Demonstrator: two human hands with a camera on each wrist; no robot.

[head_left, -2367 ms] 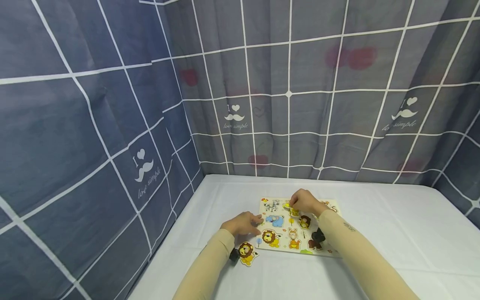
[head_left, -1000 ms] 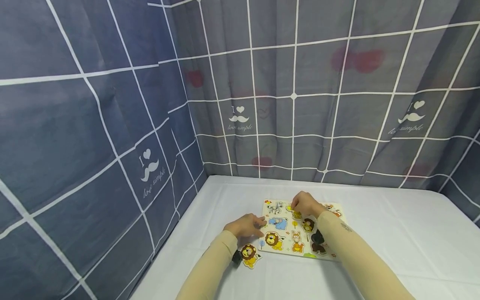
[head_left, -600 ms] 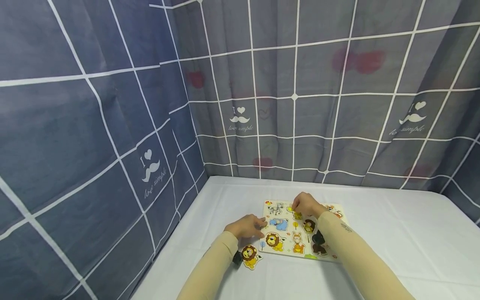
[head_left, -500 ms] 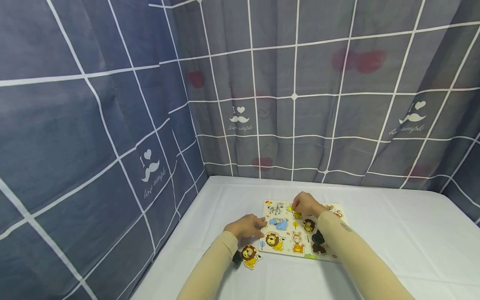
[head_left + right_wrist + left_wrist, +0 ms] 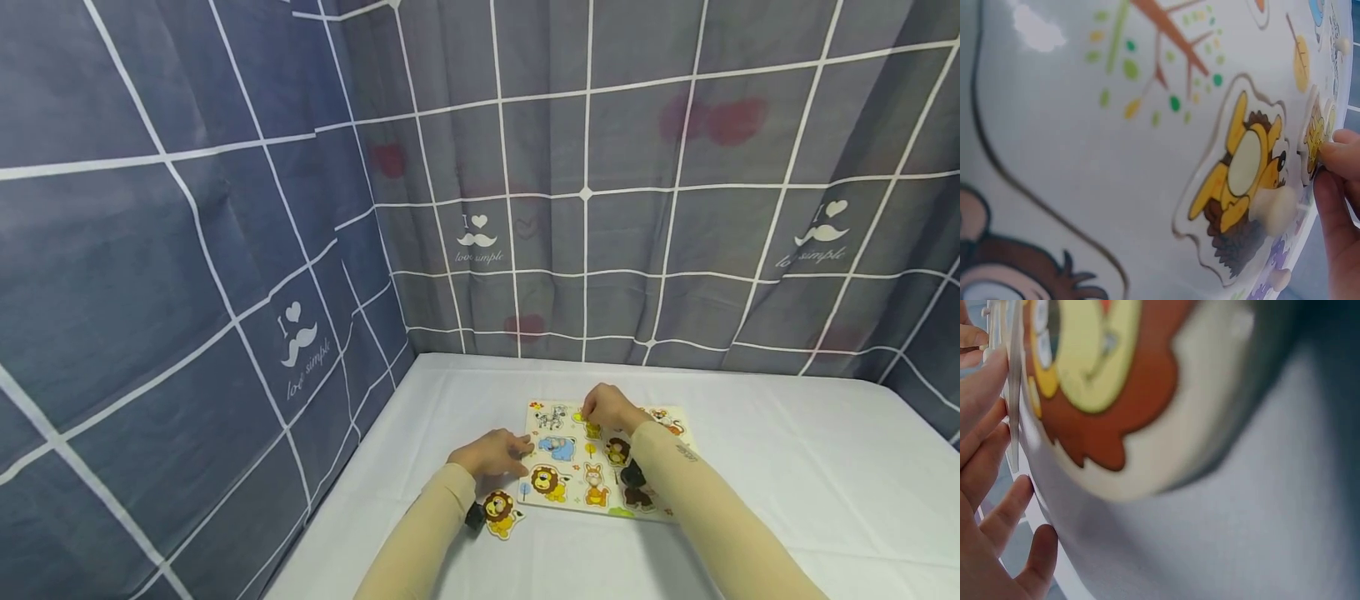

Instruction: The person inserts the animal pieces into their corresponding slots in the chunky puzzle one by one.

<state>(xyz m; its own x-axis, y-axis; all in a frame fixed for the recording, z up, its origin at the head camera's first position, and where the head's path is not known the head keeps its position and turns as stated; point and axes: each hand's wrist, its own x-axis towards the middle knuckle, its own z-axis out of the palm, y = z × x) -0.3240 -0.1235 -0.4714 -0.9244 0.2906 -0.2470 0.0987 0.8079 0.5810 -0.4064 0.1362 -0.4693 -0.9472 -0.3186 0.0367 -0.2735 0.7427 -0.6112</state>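
A cream animal puzzle board [image 5: 570,496] lies on the table. My right hand [image 5: 611,407] pinches a yellow animal puzzle piece [image 5: 592,431] at the board's upper middle; in the right wrist view thumb and finger meet on this piece [image 5: 1314,134], and its knob is hidden. Spread at the board's left edge, my left hand [image 5: 492,452] touches it with extended fingers, seen also as a left hand [image 5: 991,506] in its wrist view. A loose lion piece [image 5: 498,512] sits beside the left wrist; this lion piece [image 5: 1141,419] looms large in the left wrist view.
The board also shows a zebra [image 5: 552,417], a blue hippo [image 5: 557,448], a lion [image 5: 548,482], a kangaroo [image 5: 596,485] and a hedgehog [image 5: 1247,181] with a wooden knob. A gridded curtain [image 5: 525,275] stands behind the white table [image 5: 787,450].
The head view has shifted slightly. Both hands keep their places on the board, the right one still pinching the yellow piece, which has barely moved.
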